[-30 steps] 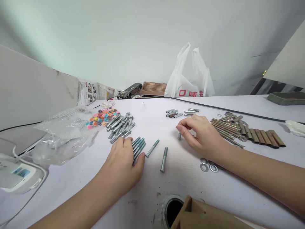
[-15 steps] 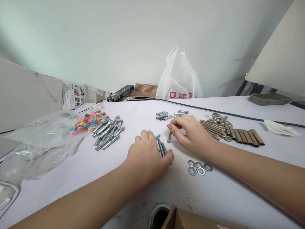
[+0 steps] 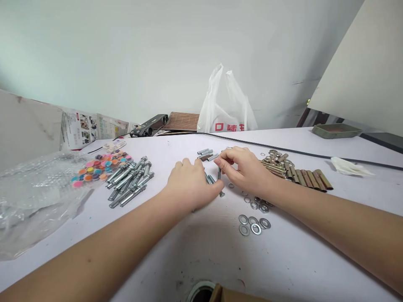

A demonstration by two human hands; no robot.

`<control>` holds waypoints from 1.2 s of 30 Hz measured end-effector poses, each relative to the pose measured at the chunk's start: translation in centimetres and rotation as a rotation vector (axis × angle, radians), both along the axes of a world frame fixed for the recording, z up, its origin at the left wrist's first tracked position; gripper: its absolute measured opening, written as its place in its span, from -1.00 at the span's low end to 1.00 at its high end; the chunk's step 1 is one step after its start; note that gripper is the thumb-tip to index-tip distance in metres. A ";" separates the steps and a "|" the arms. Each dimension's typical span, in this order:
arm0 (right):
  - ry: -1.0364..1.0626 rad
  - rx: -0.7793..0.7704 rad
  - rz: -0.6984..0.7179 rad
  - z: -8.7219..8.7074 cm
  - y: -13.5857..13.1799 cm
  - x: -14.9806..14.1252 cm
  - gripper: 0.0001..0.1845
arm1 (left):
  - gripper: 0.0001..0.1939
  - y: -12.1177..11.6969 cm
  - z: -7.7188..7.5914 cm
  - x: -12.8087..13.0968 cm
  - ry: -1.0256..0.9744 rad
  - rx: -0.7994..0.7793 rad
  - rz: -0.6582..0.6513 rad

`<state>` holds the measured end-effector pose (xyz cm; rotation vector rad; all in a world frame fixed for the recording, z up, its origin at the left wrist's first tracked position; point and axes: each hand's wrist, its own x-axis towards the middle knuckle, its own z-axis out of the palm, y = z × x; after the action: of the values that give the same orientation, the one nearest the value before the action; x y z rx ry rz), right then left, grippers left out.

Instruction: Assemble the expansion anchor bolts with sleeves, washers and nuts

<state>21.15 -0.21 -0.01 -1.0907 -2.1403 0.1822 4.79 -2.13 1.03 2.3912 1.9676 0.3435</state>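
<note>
My left hand (image 3: 192,184) lies palm down at the middle of the white table (image 3: 176,251), fingers curled over a few silver bolts (image 3: 209,179) whose ends stick out past the thumb. Right beside it, my right hand (image 3: 248,170) pinches a single upright silver bolt (image 3: 219,173) between fingertips and thumb. The two hands nearly touch. Loose washers (image 3: 253,225) lie just in front of my right wrist.
A pile of assembled silver bolts (image 3: 129,181) and coloured discs (image 3: 94,167) sit to the left, next to a clear plastic bag (image 3: 34,197). Brass sleeves and rods (image 3: 299,173) lie to the right. Short silver sleeves (image 3: 206,154), a white bag (image 3: 226,113) and a green tray (image 3: 336,131) stand further back. A hole (image 3: 198,293) opens at the near edge.
My left hand has swept a handful of bolts from beside the bolt pile rightward to my right hand. The right hand has stayed pinched on its upright bolt. The camera turned left to right.
</note>
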 end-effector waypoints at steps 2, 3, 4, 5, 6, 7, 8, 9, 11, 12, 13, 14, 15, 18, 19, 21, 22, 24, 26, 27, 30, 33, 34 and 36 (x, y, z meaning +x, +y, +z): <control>-0.010 -0.007 0.036 0.2 0.1 0.1 -0.73 | -0.61 1.0 0.9 0.0 -0.049 0.003 -0.177; -0.017 -0.013 0.051 0.3 0.1 0.2 -0.72 | -0.72 1.6 1.2 -0.1 -0.110 -0.027 -0.286; -0.013 -0.019 0.061 0.5 0.2 0.3 -0.72 | -0.78 2.2 1.3 -0.1 -0.193 -0.079 -0.377; 0.003 -0.022 0.062 0.7 0.3 0.6 -0.74 | -0.80 2.8 1.3 -0.2 -0.282 -0.136 -0.436; 0.027 -0.021 0.051 1.0 0.5 0.8 -0.75 | -0.80 3.3 1.1 -0.3 -0.367 -0.190 -0.460; 0.044 -0.014 0.031 1.2 0.8 1.1 -0.76 | -0.79 3.8 0.8 -0.5 -0.438 -0.228 -0.456; 0.043 -0.004 0.001 1.4 1.1 1.3 -0.77 | -0.78 4.2 0.5 -0.6 -0.484 -0.242 -0.437; 0.014 0.005 -0.038 1.5 1.6 1.5 -0.78 | -0.78 4.5 0.1 -0.7 -0.507 -0.236 -0.421; -0.123 0.004 -0.105 1.3 2.5 1.6 -0.78 | -0.78 4.9 -0.7 -0.8 -0.493 -0.186 -0.408; -0.202 -0.008 -0.126 1.1 3.0 1.6 -0.78 | -0.78 5.0 -1.0 -0.8 -0.470 -0.151 -0.414; -0.268 -0.024 -0.142 0.8 3.4 1.6 -0.75 | -0.77 5.1 -1.2 -0.8 -0.444 -0.114 -0.425; -0.318 -0.040 -0.156 0.5 3.7 1.5 -0.71 | -0.76 5.1 -1.5 -0.7 -0.421 -0.079 -0.436; -0.354 -0.055 -0.172 0.1 4.0 1.3 -0.67 | -0.75 5.1 -1.6 -0.6 -0.402 -0.046 -0.443; -0.398 -0.090 -0.235 -0.8 4.6 0.9 -0.63 | -0.71 5.1 -1.9 -0.5 -0.372 0.034 -0.461; -0.401 -0.100 -0.249 -1.0 4.7 0.8 -0.63 | -0.71 5.2 -1.9 -0.5 -0.369 0.050 -0.463; -0.396 -0.114 -0.261 -1.2 4.9 0.6 -0.66 | -0.72 5.3 -2.0 -0.6 -0.368 0.063 -0.459; -0.391 -0.119 -0.258 -1.2 5.0 0.6 -0.69 | -0.73 5.3 -2.0 -0.7 -0.369 0.058 -0.456; -0.377 -0.127 -0.245 -1.0 5.1 0.8 -0.74 | -0.77 5.4 -2.1 -0.9 -0.374 0.033 -0.451; -0.365 -0.126 -0.217 -0.3 5.1 1.3 -0.76 | -0.79 5.5 -2.2 -1.0 -0.382 -0.001 -0.458; -0.348 -0.133 -0.182 0.2 4.9 1.6 -0.77 | -0.79 5.5 -2.2 -1.1 -0.384 -0.010 -0.462; -0.184 -0.236 0.028 1.8 4.3 2.8 -0.79 | -0.74 5.5 -2.3 -1.2 -0.374 -0.007 -0.470; -0.012 -0.308 0.163 3.1 3.5 3.6 -0.78 | -0.73 5.6 -2.3 -1.2 -0.390 -0.008 -0.499; 0.003 -0.300 0.164 3.4 3.3 3.6 -0.78 | -0.74 5.6 -2.3 -1.2 -0.399 -0.010 -0.510; 0.018 -0.274 0.158 3.7 3.0 3.4 -0.79 | -0.72 5.7 -2.4 -1.2 -0.403 -0.005 -0.522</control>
<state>24.54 2.76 3.66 -1.0638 -2.2313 0.5702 3.55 3.57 -1.32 2.4647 1.1338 0.7147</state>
